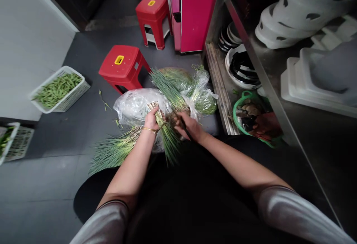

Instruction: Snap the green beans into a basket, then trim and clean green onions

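Observation:
My left hand (pixel 152 119) is closed round a tied bunch of thin spring onions (pixel 168 134), white ends up and green tops hanging toward my lap. Close by on the right, my right hand (pixel 189 126) has its fingers curled near the brown roots. A dark slim shape shows at its fingers, too unclear to name. Beyond both hands lies another bunch of spring onions (pixel 170 89), roots toward me. A further bunch (pixel 114 153) rests under my left forearm, green tops pointing left. Crumpled clear plastic bags (pixel 139 102) lie beneath and around them.
Red stools (pixel 125 63) stand ahead. At left, a white basket (pixel 80 89) holds green pods; another white basket (pixel 21 145) sits nearer. A metal shelf (pixel 267 74) on the right carries plates and white containers (pixel 312 76). A green basket (pixel 237 114) and a pink cabinet (pixel 196 17) are nearby.

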Tool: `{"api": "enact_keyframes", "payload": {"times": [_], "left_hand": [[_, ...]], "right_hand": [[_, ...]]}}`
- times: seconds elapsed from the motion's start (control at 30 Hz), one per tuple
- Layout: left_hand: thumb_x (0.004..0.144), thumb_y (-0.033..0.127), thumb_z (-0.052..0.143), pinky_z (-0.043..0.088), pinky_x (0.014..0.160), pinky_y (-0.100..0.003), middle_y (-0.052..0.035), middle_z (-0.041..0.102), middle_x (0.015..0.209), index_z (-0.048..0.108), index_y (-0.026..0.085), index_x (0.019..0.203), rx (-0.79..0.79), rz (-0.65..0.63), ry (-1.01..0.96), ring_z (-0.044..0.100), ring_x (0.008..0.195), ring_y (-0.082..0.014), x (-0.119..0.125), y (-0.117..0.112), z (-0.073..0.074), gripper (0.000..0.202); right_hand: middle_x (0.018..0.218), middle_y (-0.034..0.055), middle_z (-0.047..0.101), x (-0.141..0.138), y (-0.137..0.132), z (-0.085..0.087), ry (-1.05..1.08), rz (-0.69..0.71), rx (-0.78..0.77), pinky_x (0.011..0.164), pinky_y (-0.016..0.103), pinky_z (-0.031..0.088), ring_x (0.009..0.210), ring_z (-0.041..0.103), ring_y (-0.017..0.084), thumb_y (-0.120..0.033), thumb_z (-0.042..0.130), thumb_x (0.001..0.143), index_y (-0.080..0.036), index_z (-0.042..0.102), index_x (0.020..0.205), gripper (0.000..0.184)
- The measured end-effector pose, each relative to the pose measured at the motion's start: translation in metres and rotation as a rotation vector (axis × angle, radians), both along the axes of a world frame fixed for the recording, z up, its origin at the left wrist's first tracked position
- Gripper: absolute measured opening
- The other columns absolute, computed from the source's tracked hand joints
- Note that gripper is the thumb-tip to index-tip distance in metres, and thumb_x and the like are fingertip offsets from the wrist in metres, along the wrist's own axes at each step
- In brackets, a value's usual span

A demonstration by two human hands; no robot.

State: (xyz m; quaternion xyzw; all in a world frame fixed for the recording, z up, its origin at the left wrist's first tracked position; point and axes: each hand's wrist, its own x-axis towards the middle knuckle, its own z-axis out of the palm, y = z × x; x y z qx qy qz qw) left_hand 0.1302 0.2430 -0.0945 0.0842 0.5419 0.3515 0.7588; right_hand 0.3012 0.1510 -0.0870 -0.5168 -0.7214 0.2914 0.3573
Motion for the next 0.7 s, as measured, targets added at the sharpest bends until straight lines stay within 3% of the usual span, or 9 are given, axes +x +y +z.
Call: {"api": "enact_keyframes", "payload": {"times": [0.13,0.27,0.37,0.47,0.57,0.7], "left_hand": [[0.08,0.031,0.057,0.049,0.05,-0.029,0.0001,0.051,0.044,0.051,0.017,0.063,0.031,-0.058,0.023,0.058,0.047,-0.017,0.02,-0.016,-0.002,0.023],[0.072,0.022,0.064,0.049,0.053,-0.027,0.0023,0.054,0.047,0.054,0.016,0.067,0.163,-0.036,0.022,0.059,0.049,-0.0151,0.039,-0.037,-0.001,0.013],[0.069,0.025,0.069,0.045,0.047,-0.024,0.001,0.06,0.053,0.059,0.013,0.076,0.316,-0.173,-0.015,0.055,0.043,-0.0116,0.033,-0.047,0.006,0.017],[0.062,0.027,0.077,0.04,0.04,-0.022,-0.0006,0.062,0.054,0.062,0.012,0.075,0.438,-0.296,0.08,0.052,0.04,-0.0105,0.015,-0.049,0.012,0.025],[0.058,0.022,0.079,0.04,0.036,-0.021,-0.0016,0.061,0.05,0.062,0.012,0.069,0.437,-0.314,0.261,0.052,0.039,-0.0113,-0.006,-0.047,0.016,0.023],[0.059,0.016,0.078,0.041,0.035,-0.021,-0.0011,0.058,0.046,0.06,0.012,0.06,0.424,-0.365,0.38,0.051,0.037,-0.0113,-0.028,-0.046,0.019,0.019]], "right_hand": [[0.111,0.0126,0.062,-0.03,0.003,0.009,-0.054,0.074,0.04,0.091,0.035,0.044,0.104,0.058,0.024,-0.024,0.058,0.08,-0.015,0.052,0.118,0.039],[0.094,0.0054,0.066,-0.029,0.02,0.009,0.102,-0.147,-0.217,0.079,0.03,0.049,0.088,0.063,0.019,-0.026,0.055,0.081,-0.019,0.051,0.116,0.036],[0.076,-0.0006,0.063,-0.017,0.028,0.009,0.302,-0.268,-0.419,0.063,0.026,0.051,0.066,0.062,0.015,-0.033,0.053,0.082,-0.019,0.045,0.117,0.039],[0.068,-0.0033,0.058,-0.003,0.027,0.013,0.351,-0.222,-0.521,0.054,0.024,0.049,0.054,0.059,0.013,-0.035,0.05,0.083,-0.018,0.043,0.113,0.035],[0.071,-0.0014,0.059,0.017,0.017,0.021,0.107,-0.09,-0.492,0.057,0.025,0.048,0.055,0.058,0.013,-0.03,0.048,0.084,-0.018,0.045,0.108,0.027],[0.085,0.0056,0.063,0.037,0.004,0.024,-0.313,0.153,-0.409,0.071,0.028,0.046,0.076,0.061,0.018,-0.024,0.049,0.084,-0.016,0.049,0.102,0.02]]}}
